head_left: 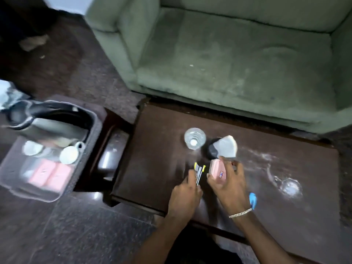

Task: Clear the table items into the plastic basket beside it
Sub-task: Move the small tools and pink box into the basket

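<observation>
Over the middle of the dark wooden table, my left hand grips a small metal tool with yellow tips. Beside it my right hand holds a pink box. Just beyond the hands, a grey and white cloth lies over a dark round object, and a clear glass stands upright to its left. The clear plastic basket sits on the floor to the left, holding pink boxes, white cups and a kettle.
A green sofa stands right behind the table. A second clear glass lies on its side on the table's right part, which shows dusty smears. A lower dark shelf separates table and basket. The floor is dark stone tile.
</observation>
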Demonstrator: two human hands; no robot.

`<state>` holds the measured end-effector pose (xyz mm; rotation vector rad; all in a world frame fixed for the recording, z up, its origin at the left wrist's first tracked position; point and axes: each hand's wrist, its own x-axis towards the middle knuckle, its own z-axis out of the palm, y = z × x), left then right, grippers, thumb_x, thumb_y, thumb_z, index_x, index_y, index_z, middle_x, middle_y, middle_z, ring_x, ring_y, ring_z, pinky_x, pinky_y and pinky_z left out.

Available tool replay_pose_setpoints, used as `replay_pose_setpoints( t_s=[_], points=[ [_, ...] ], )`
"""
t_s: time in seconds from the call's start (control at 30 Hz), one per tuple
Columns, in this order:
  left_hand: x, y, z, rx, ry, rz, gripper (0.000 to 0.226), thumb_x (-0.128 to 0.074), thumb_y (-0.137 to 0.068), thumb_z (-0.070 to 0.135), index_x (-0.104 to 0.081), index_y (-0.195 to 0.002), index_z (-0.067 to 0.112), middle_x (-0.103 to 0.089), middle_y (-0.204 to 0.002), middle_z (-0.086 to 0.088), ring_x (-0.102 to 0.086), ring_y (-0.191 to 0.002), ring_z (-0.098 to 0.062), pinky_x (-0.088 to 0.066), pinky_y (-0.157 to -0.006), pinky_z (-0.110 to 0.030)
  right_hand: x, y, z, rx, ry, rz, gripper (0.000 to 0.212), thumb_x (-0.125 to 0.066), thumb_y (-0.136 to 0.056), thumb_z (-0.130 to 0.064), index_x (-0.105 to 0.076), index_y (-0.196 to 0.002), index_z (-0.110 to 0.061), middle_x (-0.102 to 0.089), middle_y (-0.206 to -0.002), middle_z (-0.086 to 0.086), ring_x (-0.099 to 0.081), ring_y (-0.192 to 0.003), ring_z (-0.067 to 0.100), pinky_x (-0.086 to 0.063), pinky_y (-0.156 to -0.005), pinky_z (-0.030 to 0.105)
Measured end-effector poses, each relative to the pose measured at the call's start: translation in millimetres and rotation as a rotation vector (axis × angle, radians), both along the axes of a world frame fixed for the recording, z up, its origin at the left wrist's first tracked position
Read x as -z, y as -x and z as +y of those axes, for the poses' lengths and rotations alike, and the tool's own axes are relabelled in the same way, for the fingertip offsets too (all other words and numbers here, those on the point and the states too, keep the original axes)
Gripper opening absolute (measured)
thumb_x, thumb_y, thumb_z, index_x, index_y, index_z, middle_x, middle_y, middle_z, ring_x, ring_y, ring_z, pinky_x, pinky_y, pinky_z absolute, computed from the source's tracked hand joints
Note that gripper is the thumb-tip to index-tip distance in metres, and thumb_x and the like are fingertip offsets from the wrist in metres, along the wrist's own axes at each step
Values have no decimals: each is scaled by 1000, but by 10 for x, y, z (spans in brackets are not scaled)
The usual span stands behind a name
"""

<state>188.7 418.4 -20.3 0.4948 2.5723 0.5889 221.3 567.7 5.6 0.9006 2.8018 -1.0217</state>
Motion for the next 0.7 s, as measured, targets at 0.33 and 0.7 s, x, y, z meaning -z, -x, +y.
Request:
replay_pose_setpoints(
  t_s=[0.33,0.7],
  points=[
    [-518,801,-2271,-343,-43,145,28,-58,-92,36,-37,-108,26,-72,-102,-10,-65,-89,-46,-44,-61,-42,-277,1097,-1942,-254,131,144,72,-83,-72,-40,-57,-138,-29,-49,-124,2,-54,-106,14,-54,-89,33],
    [-515,1366,-4221,-508,105,214,42,-66,-91,24,-31,-114,25,-76,-97,-16,-70,-80,-46,-53,-61,-43,-415,1795,-3402,-486,176,207,69,-80,-70,-36,-55,-134,-32,-45,-121,-1,-61,-104,24,-52,-90,33]
  ],
)
